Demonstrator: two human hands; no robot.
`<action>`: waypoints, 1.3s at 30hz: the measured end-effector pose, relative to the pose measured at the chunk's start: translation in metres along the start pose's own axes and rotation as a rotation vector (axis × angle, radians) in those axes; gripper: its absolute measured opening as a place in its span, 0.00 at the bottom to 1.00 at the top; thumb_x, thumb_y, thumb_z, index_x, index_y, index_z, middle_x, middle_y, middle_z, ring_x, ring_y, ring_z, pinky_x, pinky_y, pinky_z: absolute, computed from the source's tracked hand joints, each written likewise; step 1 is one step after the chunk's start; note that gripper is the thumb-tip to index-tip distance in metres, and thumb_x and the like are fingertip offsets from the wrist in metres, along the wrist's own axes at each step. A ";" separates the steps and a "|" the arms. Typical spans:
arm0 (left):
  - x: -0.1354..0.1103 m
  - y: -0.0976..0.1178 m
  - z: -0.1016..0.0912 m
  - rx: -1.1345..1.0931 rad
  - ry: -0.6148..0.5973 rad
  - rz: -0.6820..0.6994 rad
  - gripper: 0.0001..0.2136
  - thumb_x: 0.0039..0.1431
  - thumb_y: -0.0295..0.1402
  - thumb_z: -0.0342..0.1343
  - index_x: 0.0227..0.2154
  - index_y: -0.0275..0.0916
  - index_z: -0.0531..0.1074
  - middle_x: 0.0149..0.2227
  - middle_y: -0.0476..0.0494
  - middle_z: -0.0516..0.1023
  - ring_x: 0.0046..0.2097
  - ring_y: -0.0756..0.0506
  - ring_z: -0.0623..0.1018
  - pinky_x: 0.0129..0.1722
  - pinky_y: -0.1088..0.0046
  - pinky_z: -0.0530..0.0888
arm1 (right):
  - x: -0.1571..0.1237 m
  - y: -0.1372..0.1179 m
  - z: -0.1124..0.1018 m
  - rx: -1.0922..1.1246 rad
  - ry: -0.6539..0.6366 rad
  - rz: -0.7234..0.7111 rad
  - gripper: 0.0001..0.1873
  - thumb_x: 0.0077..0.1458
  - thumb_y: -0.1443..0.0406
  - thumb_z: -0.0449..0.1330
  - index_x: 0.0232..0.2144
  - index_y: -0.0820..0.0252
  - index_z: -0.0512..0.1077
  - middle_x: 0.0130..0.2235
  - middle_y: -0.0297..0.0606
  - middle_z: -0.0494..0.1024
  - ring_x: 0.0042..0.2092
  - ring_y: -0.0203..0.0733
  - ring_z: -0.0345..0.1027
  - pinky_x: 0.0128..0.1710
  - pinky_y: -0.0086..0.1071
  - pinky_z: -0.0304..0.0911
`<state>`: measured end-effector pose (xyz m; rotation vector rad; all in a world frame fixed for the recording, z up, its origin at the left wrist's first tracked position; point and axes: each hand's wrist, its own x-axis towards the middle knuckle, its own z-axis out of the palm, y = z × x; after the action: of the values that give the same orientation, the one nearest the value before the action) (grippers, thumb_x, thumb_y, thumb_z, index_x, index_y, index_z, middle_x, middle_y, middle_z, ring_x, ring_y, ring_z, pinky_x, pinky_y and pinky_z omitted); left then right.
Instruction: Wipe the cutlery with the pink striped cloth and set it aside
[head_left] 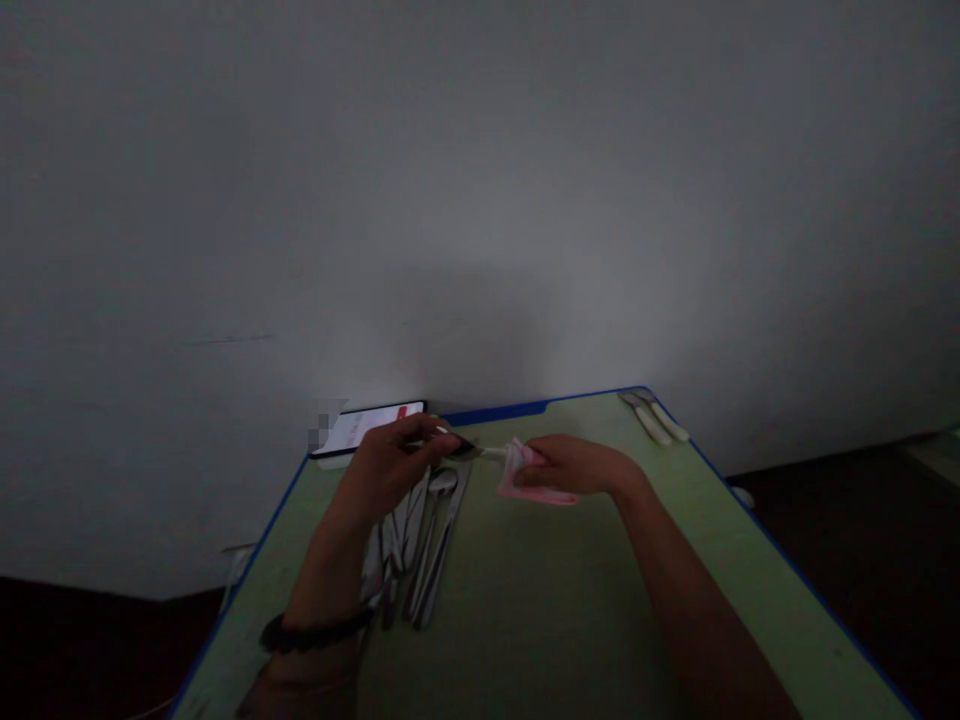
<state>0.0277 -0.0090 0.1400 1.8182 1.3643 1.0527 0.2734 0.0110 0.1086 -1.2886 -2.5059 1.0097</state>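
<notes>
Above the middle of the green table, a white-handled piece of cutlery (491, 454) spans the gap between my hands; its exact kind is hard to make out in the dim light. The fingers of my left hand (397, 460) pinch its dark metal end. A pink and white cloth (546, 494) is gripped in my right hand (574, 465) and wraps the pale handle. Below and beside my left hand lie a spoon (443, 482) and several other metal utensils (409, 530), partly hidden by my wrist.
Two white-handled utensils (660, 425) lie at the table's back right corner. A lit phone or tablet (367, 428) sits at the back left. The green table (525, 600) has a blue edge and stands against a grey wall (480, 200).
</notes>
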 end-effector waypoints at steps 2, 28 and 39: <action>-0.001 -0.001 -0.006 0.053 0.025 -0.004 0.10 0.50 0.39 0.59 0.26 0.37 0.73 0.18 0.53 0.69 0.19 0.53 0.66 0.17 0.81 0.62 | 0.002 0.006 0.004 -0.083 -0.036 0.085 0.16 0.52 0.54 0.54 0.30 0.62 0.70 0.30 0.39 0.73 0.29 0.37 0.63 0.26 0.28 0.52; -0.003 -0.023 0.105 0.486 -0.330 0.236 0.19 0.59 0.39 0.48 0.52 0.36 0.66 0.52 0.34 0.71 0.52 0.40 0.70 0.51 0.61 0.64 | -0.060 0.094 0.056 -0.061 0.831 0.360 0.19 0.62 0.61 0.40 0.50 0.61 0.60 0.43 0.45 0.70 0.43 0.43 0.66 0.44 0.36 0.59; -0.009 -0.054 0.148 0.734 -0.375 0.268 0.22 0.65 0.42 0.36 0.60 0.43 0.53 0.63 0.42 0.56 0.64 0.41 0.53 0.61 0.57 0.51 | -0.048 0.110 0.053 -0.452 0.804 0.629 0.21 0.61 0.59 0.43 0.54 0.60 0.58 0.45 0.47 0.68 0.40 0.44 0.66 0.37 0.33 0.58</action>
<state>0.1310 -0.0053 0.0200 2.6202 1.3902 0.2806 0.3550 -0.0074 0.0072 -2.1308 -1.7543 -0.0991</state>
